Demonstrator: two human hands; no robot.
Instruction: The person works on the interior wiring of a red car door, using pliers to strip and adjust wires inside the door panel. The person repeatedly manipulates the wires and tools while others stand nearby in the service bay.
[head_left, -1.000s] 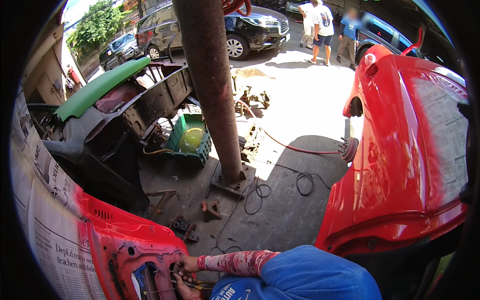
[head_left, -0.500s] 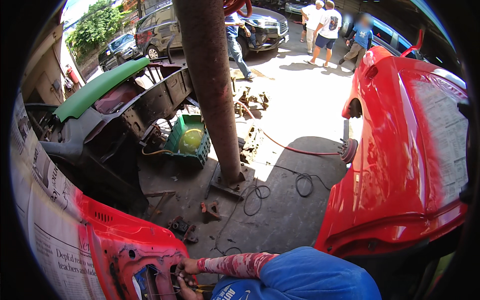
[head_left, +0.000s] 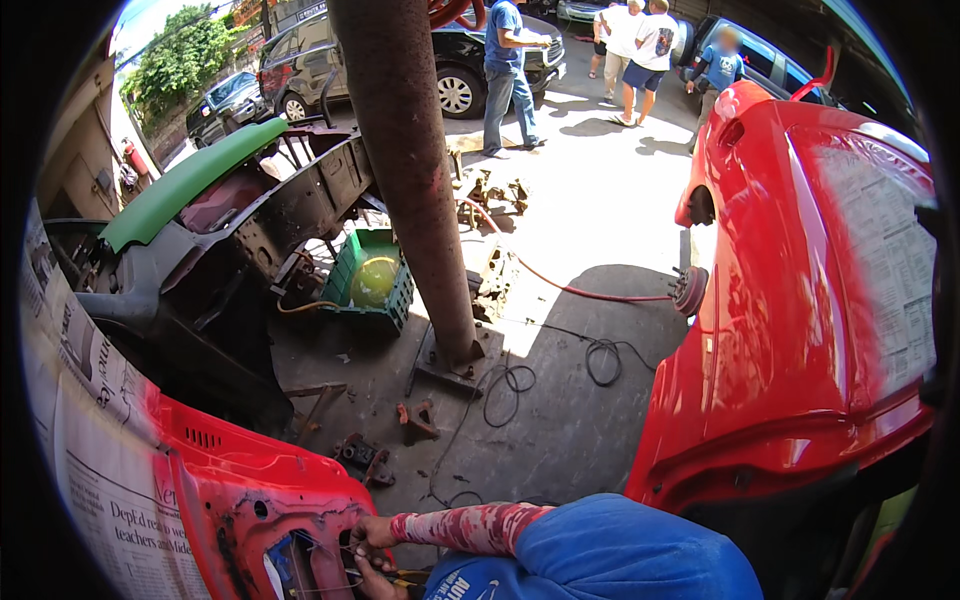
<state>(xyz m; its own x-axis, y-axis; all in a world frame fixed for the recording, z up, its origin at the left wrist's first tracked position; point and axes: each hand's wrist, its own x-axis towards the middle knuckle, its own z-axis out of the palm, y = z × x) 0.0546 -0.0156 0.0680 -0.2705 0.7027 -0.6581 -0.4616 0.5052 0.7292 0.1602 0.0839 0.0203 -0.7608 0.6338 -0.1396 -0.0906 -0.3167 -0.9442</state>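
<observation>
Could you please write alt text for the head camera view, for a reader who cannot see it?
A person's hand reaches into an opening in a red, paint-worn car body panel. Beyond stand a rusty steel post, a green plastic crate and a red car body.

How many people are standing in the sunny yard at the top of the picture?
4: one in a blue shirt beside the black car, two in white shirts farther right, one in blue by the grey car. Others may be hidden.
</observation>
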